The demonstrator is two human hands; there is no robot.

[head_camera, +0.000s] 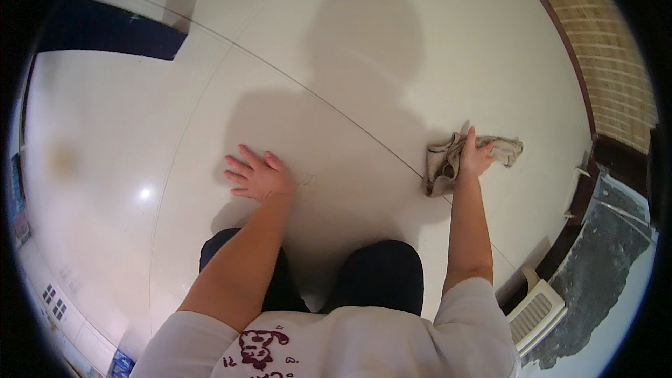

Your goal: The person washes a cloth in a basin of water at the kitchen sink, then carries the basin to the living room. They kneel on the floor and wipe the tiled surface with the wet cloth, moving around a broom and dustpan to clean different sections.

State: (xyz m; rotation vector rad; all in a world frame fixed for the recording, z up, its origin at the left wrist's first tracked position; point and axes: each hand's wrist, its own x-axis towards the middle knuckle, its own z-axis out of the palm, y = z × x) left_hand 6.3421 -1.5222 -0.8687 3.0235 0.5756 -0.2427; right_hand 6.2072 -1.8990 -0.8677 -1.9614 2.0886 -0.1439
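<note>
My left hand (258, 175) rests on the glossy cream tiled floor (194, 115), palm down with its fingers spread, and holds nothing. Farther to the right, my right hand (476, 157) grips a crumpled grey-beige cloth (442, 164) against the floor. One part of the cloth bunches left of that hand, and another end (508, 151) sticks out to its right. The palm and some fingers of the right hand are hidden from above. A thin tile joint (336, 109) runs diagonally between the hands and passes under the cloth.
My knees (382, 273) in dark trousers are on the floor. A dark blue piece (110, 31) stands at upper left. Along the right edge are a woven-patterned panel (609, 47), dark skirting (569, 231), a patch of bare grey wall (604, 273) and a pale plastic stool (538, 315).
</note>
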